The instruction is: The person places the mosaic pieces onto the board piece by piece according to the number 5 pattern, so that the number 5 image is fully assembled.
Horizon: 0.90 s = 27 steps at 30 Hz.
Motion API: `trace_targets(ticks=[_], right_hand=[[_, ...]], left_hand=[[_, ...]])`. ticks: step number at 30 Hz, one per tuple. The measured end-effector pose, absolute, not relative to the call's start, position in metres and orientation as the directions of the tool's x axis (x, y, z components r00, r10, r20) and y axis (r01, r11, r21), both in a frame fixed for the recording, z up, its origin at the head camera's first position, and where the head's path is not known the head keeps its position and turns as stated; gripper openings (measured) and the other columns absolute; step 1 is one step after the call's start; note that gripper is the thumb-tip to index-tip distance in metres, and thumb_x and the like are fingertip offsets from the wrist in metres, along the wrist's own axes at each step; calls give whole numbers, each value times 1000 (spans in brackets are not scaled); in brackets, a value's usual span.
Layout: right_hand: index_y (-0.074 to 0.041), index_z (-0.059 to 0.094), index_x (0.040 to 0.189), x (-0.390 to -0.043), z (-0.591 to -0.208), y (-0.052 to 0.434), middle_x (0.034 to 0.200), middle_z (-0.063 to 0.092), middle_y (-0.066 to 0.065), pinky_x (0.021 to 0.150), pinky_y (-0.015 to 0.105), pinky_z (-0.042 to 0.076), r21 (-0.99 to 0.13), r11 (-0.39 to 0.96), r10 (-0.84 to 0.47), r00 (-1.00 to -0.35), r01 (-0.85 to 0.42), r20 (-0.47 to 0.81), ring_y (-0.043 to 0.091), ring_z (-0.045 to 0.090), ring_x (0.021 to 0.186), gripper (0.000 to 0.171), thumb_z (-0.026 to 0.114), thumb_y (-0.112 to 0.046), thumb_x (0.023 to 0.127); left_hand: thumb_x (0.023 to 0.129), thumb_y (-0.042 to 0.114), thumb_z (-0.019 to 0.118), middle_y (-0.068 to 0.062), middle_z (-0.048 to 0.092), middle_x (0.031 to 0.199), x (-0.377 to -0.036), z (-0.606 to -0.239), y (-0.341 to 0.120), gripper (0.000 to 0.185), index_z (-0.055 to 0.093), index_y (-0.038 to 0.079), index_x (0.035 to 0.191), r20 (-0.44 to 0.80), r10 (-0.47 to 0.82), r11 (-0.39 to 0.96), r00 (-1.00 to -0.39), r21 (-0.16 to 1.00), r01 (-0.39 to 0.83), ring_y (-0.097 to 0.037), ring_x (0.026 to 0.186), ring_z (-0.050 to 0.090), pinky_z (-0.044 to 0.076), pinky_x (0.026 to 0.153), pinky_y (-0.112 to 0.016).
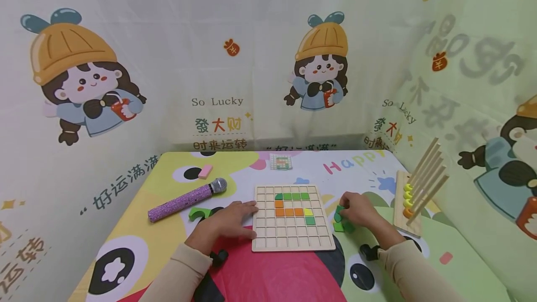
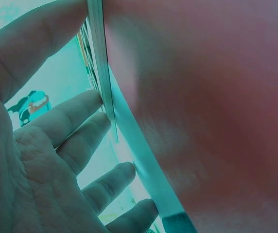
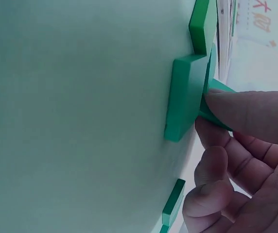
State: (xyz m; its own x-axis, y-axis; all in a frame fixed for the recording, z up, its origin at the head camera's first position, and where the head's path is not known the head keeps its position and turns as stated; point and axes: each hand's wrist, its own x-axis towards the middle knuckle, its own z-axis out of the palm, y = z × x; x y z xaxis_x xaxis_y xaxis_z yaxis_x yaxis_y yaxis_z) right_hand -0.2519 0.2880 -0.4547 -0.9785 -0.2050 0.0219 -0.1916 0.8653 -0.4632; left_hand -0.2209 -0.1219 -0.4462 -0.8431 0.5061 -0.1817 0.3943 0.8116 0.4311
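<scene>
A wooden grid board [image 1: 265,241] lies in the middle of the table, with green, orange and yellow tiles set in some of its squares. My left hand [image 1: 230,220] is at the board's left edge, fingers extended and spread; in the left wrist view the fingertips [image 2: 94,99] meet its side. To the right of the board, my right hand [image 1: 360,209] pinches a green block [image 3: 211,115] between thumb and forefinger. Its shape is partly hidden by the thumb. Other green blocks [image 1: 339,227] lie on the table right under that hand, including a thick one [image 3: 182,99] beside the pinched one.
Behind the board lies a printed pattern card [image 1: 280,162]. On the left are a purple glittery microphone [image 1: 179,203], a pink block [image 1: 205,171] and a green arched block [image 1: 197,213]. A wooden peg stand [image 1: 400,204] with yellow and orange rings stands far right.
</scene>
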Motion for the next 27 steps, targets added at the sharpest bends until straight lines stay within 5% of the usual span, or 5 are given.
trace_targets(ticks=[15,27], right_hand=[[-2,62,101,-237,-450,268,91,63,6,64,34,47,-685,707,-257,-966,-177,-16,19,55,77,10,70,-4,94],[-9,64,96,-219,-452,232,85,62,0,62,30,48,-720,652,-416,-906,-236,-81,17,55,78,7,69,-5,92]], left_hand=[[84,43,81,-5,44,164,-220,-442,-121,76,55,16,150,-195,488,822,-851,430,373,-41,151,35,38,118,-57],[84,43,82,-6,44,163,-220,-444,-122,77,55,15,150,-195,497,812,-845,448,374,-41,151,35,38,118,-58]])
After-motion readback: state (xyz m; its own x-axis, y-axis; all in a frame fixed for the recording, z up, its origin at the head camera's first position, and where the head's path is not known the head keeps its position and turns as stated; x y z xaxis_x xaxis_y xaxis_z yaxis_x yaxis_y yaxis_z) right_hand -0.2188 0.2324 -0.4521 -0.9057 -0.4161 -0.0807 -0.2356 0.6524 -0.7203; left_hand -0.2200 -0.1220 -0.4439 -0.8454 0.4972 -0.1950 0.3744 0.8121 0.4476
